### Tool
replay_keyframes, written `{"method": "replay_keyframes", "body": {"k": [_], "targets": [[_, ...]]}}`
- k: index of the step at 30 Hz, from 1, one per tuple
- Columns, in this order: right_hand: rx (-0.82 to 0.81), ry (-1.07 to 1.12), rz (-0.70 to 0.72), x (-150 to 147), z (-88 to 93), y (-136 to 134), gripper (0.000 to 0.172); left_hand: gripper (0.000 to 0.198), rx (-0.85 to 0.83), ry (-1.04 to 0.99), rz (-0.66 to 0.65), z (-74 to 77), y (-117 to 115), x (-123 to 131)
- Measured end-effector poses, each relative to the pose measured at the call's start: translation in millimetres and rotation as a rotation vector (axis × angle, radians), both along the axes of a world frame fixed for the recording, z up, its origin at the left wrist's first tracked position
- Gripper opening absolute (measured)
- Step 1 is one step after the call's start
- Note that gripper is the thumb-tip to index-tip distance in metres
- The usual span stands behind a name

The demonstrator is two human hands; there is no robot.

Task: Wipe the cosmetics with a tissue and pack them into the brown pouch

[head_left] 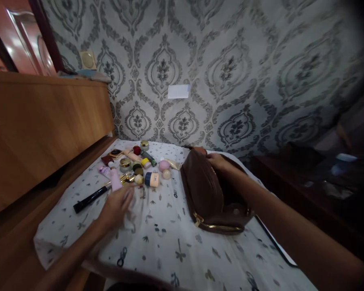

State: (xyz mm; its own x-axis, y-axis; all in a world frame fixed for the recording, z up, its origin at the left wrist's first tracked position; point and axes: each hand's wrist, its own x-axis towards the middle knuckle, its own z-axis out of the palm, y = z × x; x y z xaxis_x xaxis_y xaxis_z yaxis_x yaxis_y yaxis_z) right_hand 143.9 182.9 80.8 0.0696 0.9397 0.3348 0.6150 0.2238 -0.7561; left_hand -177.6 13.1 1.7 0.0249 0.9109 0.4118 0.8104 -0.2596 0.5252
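Note:
A brown bag (pixel 202 182) with gold zips lies unzipped on a white patterned cloth (pixel 170 250). My right hand (pixel 220 163) reaches across its opening and grips the far part of the zipped edge; its fingertips are partly hidden. My left hand (pixel 118 204) is beside the scattered cosmetics, close to a pink tube (pixel 115 180). Motion smears its fingers, so I cannot make out whether they hold anything. Near it are a black wand-like item (pixel 91 199), a peach jar with a dark blue lid (pixel 152 179) and a small clear item (pixel 142 192).
More cosmetics lie behind these: a gold-lidded jar (pixel 125 164), a pink egg-shaped sponge (pixel 164 165) and a cream tube (pixel 173 163). A wooden cabinet (pixel 48 129) borders the left side. Patterned wallpaper (pixel 182 52) rises behind. A flat, dark-edged device (pixel 277 240) lies right of the bag.

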Motion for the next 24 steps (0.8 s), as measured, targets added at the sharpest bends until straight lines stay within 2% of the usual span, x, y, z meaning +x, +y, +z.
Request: {"method": "replay_keyframes", "body": {"k": [2, 4, 6, 7, 8, 10, 12, 15, 17, 20, 24], "targets": [[-0.030, -0.004, -0.003, 6.9, 9.4, -4.1, 0.020, 0.034, 0.052, -0.028, 0.131, 5.7, 4.5, -17.2], [0.052, -0.005, 0.003, 6.8, 14.9, -25.5, 0.020, 0.036, 0.113, -0.007, 0.192, 5.7, 8.3, -29.8], [0.348, -0.015, 0.061, -3.6, 11.2, -60.3, 0.019, 0.036, 0.161, 0.069, 0.163, -1.9, 11.1, -34.3], [0.479, -0.032, 0.127, -12.4, 4.7, -79.5, 0.019, 0.035, 0.171, 0.125, 0.124, -8.2, 12.2, -33.4], [0.538, -0.064, 0.231, -22.7, -5.0, -97.5, 0.018, 0.034, 0.171, 0.189, 0.074, -15.6, 13.3, -30.6], [0.511, -0.101, 0.408, -44.8, -32.8, -124.5, 0.020, 0.033, 0.146, 0.337, -0.027, -31.0, 15.7, -21.9], [0.392, -0.147, 0.533, -64.0, -66.4, -134.4, 0.022, 0.035, 0.108, 0.473, -0.093, -44.4, 18.5, -12.7], [0.169, -0.151, 0.529, -84.3, -111.7, -120.4, 0.029, 0.038, 0.093, 0.569, -0.091, -57.3, 23.6, -6.0], [0.079, -0.133, 0.487, -95.5, -131.4, -101.3, 0.036, 0.040, 0.111, 0.579, -0.089, -62.4, 27.4, -6.9], [0.078, -0.106, 0.388, -115.4, -145.1, -73.9, 0.048, 0.042, 0.137, 0.584, -0.102, -67.9, 32.6, -12.0], [0.122, -0.079, 0.352, -142.5, -150.0, -51.5, 0.054, 0.047, 0.183, 0.554, -0.118, -72.4, 35.1, -16.4]]}}
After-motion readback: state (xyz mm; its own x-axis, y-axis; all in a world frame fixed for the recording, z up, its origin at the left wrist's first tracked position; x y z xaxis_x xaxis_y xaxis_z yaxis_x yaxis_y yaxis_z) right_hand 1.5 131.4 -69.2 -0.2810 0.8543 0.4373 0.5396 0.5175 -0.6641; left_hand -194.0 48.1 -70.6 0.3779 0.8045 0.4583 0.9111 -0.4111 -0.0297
